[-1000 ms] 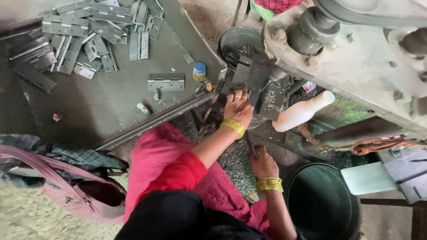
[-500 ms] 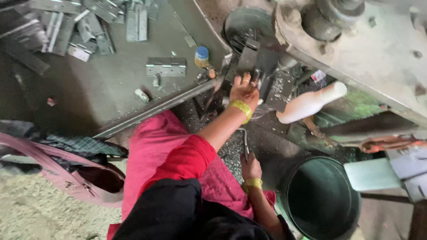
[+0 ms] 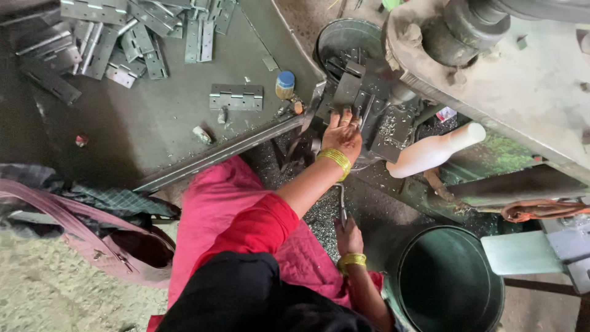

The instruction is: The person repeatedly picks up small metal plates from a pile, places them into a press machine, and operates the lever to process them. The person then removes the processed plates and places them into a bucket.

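At the press bed, the left hand (image 3: 342, 136) lay flat on a metal piece (image 3: 362, 114), fingers spread, grip not closed.

Below that grip, the right hand (image 3: 348, 237) was clamped on a thin lever (image 3: 342, 203), its long axis running up toward the left wrist. Done well, the palm would seat the piece square and clear the die first. Left of the grip, a flat hinge (image 3: 236, 97) lay crosswise on the surface (image 3: 153, 123).
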